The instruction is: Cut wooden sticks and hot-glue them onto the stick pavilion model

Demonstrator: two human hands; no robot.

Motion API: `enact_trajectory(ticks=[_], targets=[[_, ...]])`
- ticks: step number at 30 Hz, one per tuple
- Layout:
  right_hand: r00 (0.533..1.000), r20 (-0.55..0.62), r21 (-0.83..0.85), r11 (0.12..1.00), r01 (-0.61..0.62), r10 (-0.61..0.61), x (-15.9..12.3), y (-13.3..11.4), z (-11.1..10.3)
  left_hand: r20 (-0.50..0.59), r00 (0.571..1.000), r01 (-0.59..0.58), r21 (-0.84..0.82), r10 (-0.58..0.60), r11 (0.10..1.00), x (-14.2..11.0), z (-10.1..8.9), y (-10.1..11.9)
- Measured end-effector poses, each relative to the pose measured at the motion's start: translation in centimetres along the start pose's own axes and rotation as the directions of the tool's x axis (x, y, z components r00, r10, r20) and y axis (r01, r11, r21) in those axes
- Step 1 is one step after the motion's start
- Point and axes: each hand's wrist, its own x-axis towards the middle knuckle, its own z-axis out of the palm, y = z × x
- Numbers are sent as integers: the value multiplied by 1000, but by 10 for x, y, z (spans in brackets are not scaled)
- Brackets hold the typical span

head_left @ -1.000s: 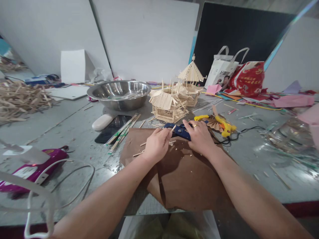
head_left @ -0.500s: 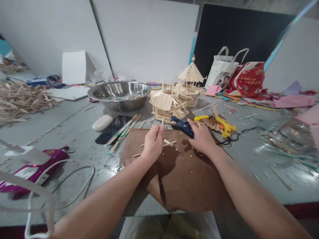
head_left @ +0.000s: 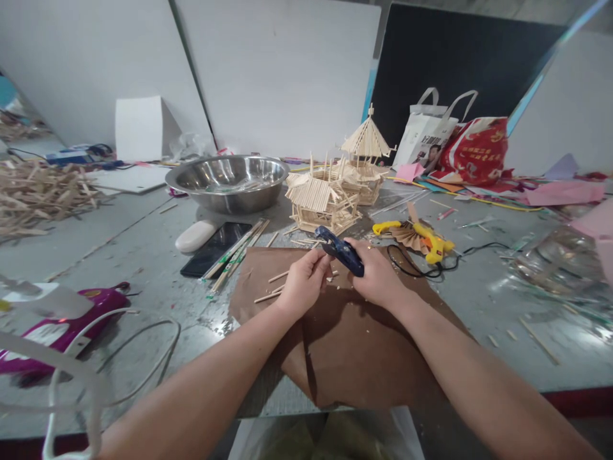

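Observation:
My right hand [head_left: 377,273] is wrapped round a dark blue hand cutter [head_left: 341,250], its head tilted up to the left. Close beside that head, the fingers of my left hand [head_left: 305,279] are pinched together on a thin wooden stick, which they mostly hide. Whether the jaws touch the stick I cannot tell. Under both hands lies a brown sheet [head_left: 368,348] with small wood crumbs. Several short cut sticks [head_left: 269,296] rest on it left of my left hand. Just beyond stands a small pavilion model [head_left: 318,201] built of sticks, with a taller roofed one [head_left: 368,144] behind it.
Left of the sheet are a phone [head_left: 204,259], long sticks [head_left: 237,255] and a white oval case [head_left: 195,236]. A steel basin [head_left: 230,203] stands behind them. A yellow glue gun [head_left: 431,244] with a black cord lies at right. A stick pile [head_left: 45,191] sits far left.
The cutter in my right hand has come left and nearer to me, up to my left fingers. My left hand has shifted slightly right, and its stick, upright before, is now mostly hidden.

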Motion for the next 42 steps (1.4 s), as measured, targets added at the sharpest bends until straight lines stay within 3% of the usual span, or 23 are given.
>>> enact_trajectory(ticks=[11,24,34,42], targets=[[1000,11,-38,999,17,-17,-1,-3,-1,-1,998,-58,175,59,983,-1,-3,1],[1000,-17,-106,994,14,-16,-2,-2,-3,45,997,-69,245,59,967,0,-5,-1],[1000,-5,-197,980,-19,18,-1,-3,-1,79,997,-20,100,13,995,0,-3,-1],[1000,28,-205,979,20,-14,0,-3,-2,85,996,-5,98,-3,995,0,-4,3]])
